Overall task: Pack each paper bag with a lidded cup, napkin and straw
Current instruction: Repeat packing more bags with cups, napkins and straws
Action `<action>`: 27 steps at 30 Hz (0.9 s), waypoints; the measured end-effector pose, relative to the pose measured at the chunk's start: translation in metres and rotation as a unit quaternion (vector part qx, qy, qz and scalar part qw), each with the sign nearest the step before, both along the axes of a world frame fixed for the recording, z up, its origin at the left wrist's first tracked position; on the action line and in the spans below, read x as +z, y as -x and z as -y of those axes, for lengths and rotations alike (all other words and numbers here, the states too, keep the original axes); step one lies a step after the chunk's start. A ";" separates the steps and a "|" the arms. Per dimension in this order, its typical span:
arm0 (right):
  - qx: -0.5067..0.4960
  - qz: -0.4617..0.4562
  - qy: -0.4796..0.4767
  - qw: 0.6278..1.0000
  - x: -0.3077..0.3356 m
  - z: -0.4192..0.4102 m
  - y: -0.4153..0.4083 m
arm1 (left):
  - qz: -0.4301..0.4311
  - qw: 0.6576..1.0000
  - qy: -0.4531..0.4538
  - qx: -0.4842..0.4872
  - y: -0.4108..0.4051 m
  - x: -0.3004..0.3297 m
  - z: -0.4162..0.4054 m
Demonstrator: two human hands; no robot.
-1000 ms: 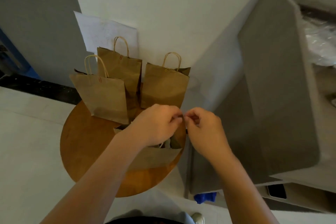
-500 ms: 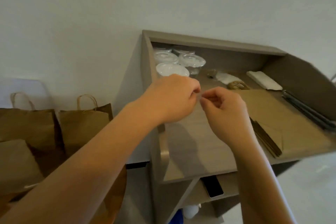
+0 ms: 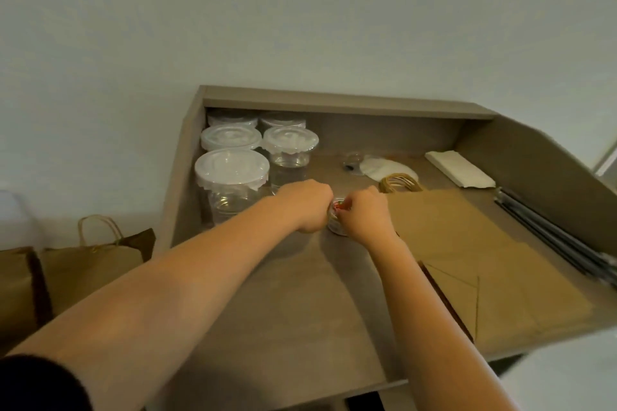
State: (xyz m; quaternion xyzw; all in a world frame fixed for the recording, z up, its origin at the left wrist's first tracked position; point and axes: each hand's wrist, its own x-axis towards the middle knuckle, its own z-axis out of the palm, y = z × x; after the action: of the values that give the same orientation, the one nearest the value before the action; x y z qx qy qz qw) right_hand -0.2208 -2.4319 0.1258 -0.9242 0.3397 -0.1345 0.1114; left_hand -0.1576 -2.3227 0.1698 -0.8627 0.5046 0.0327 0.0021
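Note:
Several clear lidded cups (image 3: 232,177) stand at the back left of the grey desk (image 3: 287,310). A stack of white napkins (image 3: 459,168) lies at the back right. Dark straws (image 3: 551,237) lie along the right wall. Flat paper bags (image 3: 467,260) are piled right of centre. My left hand (image 3: 307,207) and my right hand (image 3: 364,215) meet at a small clear container (image 3: 336,222) with something red and green inside. The left hand's fingers curl against its side. The right hand's fingers curl over its top. What they pinch is hidden.
Two brown paper bags (image 3: 93,257) with twisted handles stand upright to the left of the desk, lower down. White round pieces (image 3: 384,168) and a small clear item (image 3: 350,163) lie at the back middle. Raised walls border the desk at the back and sides.
The view swung right from the round table with standing bags to the desk. Both hands, held together in the air, came down onto the small clear container.

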 end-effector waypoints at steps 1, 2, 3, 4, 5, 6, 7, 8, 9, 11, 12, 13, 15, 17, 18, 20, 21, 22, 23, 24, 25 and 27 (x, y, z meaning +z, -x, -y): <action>0.003 0.000 0.003 1.000 -0.005 0.002 -0.003 | 0.010 1.000 -0.005 0.001 0.001 -0.006 0.002; 0.004 0.003 0.003 1.000 -0.009 0.005 -0.006 | 0.018 1.000 -0.009 0.003 -0.001 -0.010 0.003; 0.003 0.008 0.001 1.000 -0.010 0.007 -0.008 | 0.018 1.000 -0.005 0.008 -0.004 -0.012 0.003; -0.001 0.012 -0.005 1.000 -0.012 0.009 -0.009 | 0.011 1.000 0.009 0.013 -0.008 -0.011 0.002; -0.005 0.014 -0.014 1.000 -0.013 0.012 -0.010 | 0.000 0.999 0.027 0.018 -0.013 -0.011 0.000; -0.012 0.011 -0.027 0.999 -0.014 0.015 -0.012 | -0.004 0.999 0.043 0.018 -0.016 -0.010 0.000; -0.019 0.005 -0.045 0.999 -0.015 0.017 -0.013 | -0.004 0.999 0.049 0.018 -0.018 -0.010 -0.001; -0.026 0.001 -0.068 0.997 -0.016 0.021 -0.015 | -0.001 0.999 0.046 0.016 -0.017 -0.012 0.000; -0.032 0.000 -0.096 0.995 -0.015 0.024 -0.017 | 0.006 0.999 0.036 0.016 -0.015 -0.014 0.001; -0.033 -0.008 -0.143 0.989 -0.009 0.029 -0.021 | 0.023 1.000 0.015 0.013 -0.010 -0.020 0.003; -0.031 -0.020 -0.152 0.988 -0.006 0.030 -0.023 | 0.028 1.000 0.006 0.012 -0.007 -0.022 0.004; -0.028 -0.029 -0.154 0.987 -0.002 0.031 -0.024 | 0.031 0.999 -0.002 0.013 -0.006 -0.022 0.005; -0.022 -0.034 -0.150 0.988 0.001 0.030 -0.026 | 0.030 0.999 -0.005 0.015 -0.006 -0.022 0.004; -0.014 -0.020 -0.132 0.991 -0.001 0.026 -0.024 | 0.027 0.999 -0.001 0.020 -0.008 -0.020 0.002; -0.011 -0.015 -0.118 0.993 -0.001 0.024 -0.022 | 0.026 0.999 0.001 0.022 -0.010 -0.020 0.001; -0.006 -0.003 -0.100 0.995 -0.002 0.021 -0.017 | 0.023 0.999 0.005 0.022 -0.011 -0.020 -0.001; -0.003 0.008 -0.095 0.995 -0.002 0.020 -0.015 | 0.024 0.999 0.007 0.021 -0.011 -0.019 -0.001; 0.002 0.017 -0.094 0.995 -0.002 0.019 -0.013 | 0.025 0.999 0.008 0.019 -0.011 -0.019 -0.001; 0.008 0.024 -0.096 0.995 -0.002 0.018 -0.011 | 0.024 1.000 0.008 0.016 -0.010 -0.019 -0.001; 0.014 0.030 -0.100 0.994 -0.003 0.018 -0.010 | 0.022 1.000 0.007 0.015 -0.010 -0.019 -0.001; 0.019 0.038 -0.105 0.994 -0.004 0.018 -0.009 | 0.021 1.000 0.008 0.014 -0.011 -0.019 -0.001; 0.025 0.063 -0.108 0.992 -0.004 0.018 -0.008 | 0.017 1.000 0.013 0.013 -0.012 -0.019 -0.002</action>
State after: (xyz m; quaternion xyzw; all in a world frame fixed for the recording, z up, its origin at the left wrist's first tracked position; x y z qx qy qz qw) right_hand -0.2131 -2.4500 0.1221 -0.9046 0.3212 -0.1525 0.2352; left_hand -0.1459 -2.3208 0.1511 -0.8697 0.4934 0.0114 -0.0005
